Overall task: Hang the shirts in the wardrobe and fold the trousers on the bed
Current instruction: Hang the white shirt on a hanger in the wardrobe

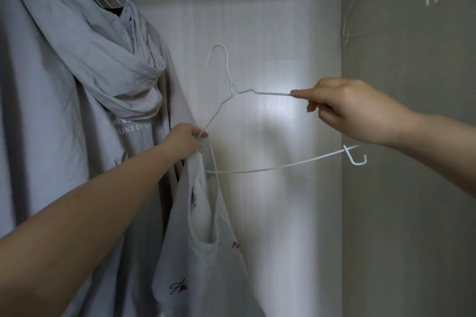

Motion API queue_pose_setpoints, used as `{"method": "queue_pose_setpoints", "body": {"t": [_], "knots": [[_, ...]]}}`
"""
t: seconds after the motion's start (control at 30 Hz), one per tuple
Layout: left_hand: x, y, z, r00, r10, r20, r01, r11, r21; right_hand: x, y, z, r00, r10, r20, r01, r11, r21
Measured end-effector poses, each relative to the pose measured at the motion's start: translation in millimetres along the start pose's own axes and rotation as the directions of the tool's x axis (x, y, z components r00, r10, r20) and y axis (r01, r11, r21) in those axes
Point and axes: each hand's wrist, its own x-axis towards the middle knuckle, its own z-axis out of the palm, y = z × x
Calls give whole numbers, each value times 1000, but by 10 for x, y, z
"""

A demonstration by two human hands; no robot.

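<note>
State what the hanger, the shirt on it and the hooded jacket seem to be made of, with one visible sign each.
Hanger: thin metal wire, seemingly with a white coating; it is slim, bent and twisted at the neck.
Shirt: soft white knit, probably cotton; it drapes limply and has a ribbed edge.
Jacket: thin grey woven fabric, perhaps nylon; it shows fine crisp wrinkles and a slight sheen.
</note>
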Motion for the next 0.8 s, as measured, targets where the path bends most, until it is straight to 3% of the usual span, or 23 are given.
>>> {"method": "queue_pose_setpoints", "body": {"t": [0.23, 0.43, 0.57, 0.67, 0.73, 0.8], "knots": [[-50, 408, 114, 996, 51, -68, -69, 952, -298, -105, -94, 167, 999, 10, 49, -8, 998, -59], [-115, 705, 72, 988, 123, -94, -154, 819, -552, -309, -112, 301, 1000, -14, 18, 15, 999, -49], [-125, 814, 54, 980, 197, -36, -186, 828, -529, -426, -15, 347, 1000, 30, 4, -30, 998, -48], [-151, 819, 116, 970, 235, -59, -236, 864, -445, -430, 17, 358, 999, 51, -16, -53, 972, -231], [-170, 841, 192, 956, 271, -115, -294, 887, -356, -403, -88, 383, 995, -54, -80, 22, 934, -356], [-188, 897, 247, 945, 292, -145, -324, 894, -310, -401, -309, 436, 979, -201, -20, 184, 929, -322]]}}
